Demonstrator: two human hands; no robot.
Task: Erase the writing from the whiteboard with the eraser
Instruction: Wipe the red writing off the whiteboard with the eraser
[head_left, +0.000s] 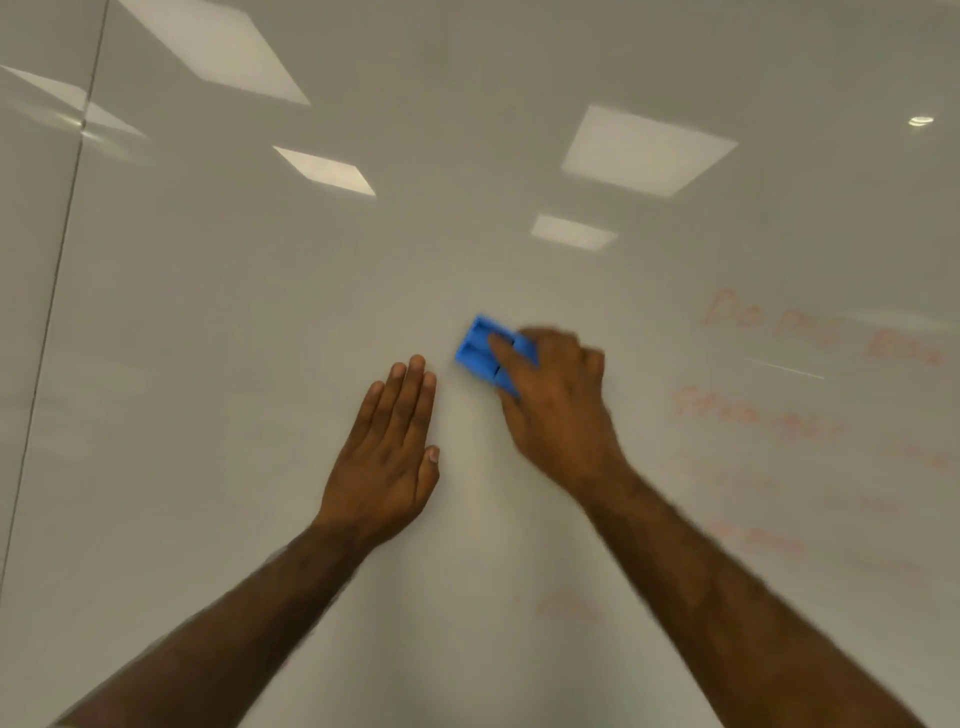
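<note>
A glossy whiteboard (260, 322) fills the view. My right hand (556, 395) presses a blue eraser (478, 351) flat against the board near the centre; the fingers cover the eraser's right part. My left hand (389, 452) lies flat on the board just left of and below the eraser, fingers together, holding nothing. Faint, blurred red writing (810, 332) runs in several lines down the right side of the board, to the right of my right hand. A small red smudge (566, 605) shows low between my forearms.
A dark vertical seam (57, 270) between board panels runs down the far left. Bright ceiling-light reflections (644, 148) lie across the upper board. A short pale streak (784, 368) marks the board among the red lines.
</note>
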